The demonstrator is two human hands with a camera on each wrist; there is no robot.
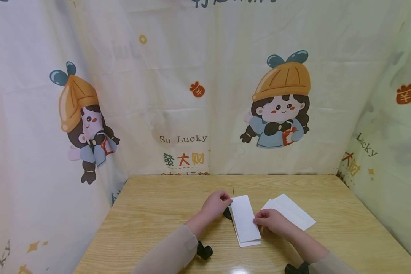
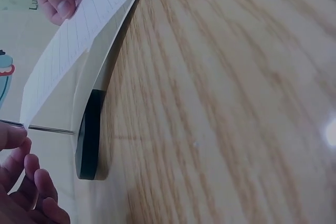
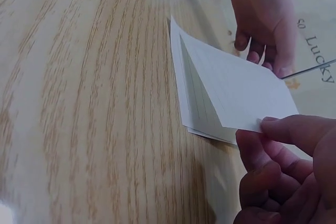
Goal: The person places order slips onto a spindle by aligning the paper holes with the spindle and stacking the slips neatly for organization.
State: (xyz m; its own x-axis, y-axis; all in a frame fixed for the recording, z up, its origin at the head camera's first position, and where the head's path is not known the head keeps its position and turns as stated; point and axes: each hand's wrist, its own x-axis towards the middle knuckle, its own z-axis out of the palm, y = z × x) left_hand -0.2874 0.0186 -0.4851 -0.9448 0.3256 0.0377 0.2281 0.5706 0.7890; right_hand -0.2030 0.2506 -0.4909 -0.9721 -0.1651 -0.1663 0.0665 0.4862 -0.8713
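A bill spike stands on the table, its black round base (image 2: 89, 140) partly under paper and its thin metal rod (image 1: 233, 193) upright. The rod pierces the corner of a white lined sheet (image 1: 244, 215), which slants up above at least one other sheet (image 3: 205, 124) lower on the spike. My left hand (image 1: 218, 202) pinches the pierced corner between thumb and forefinger, right beside the rod. With thumb and fingers, my right hand (image 1: 271, 220) pinches the same sheet's right edge. That sheet's near end is lifted off the paper below, as the right wrist view shows.
More white paper sheets (image 1: 291, 211) lie fanned on the wooden table (image 1: 150, 205), to the right and partly behind the right forearm. A printed curtain (image 1: 178, 114) hangs behind and at both sides. Black wrist devices (image 1: 204, 251) sit below each hand.
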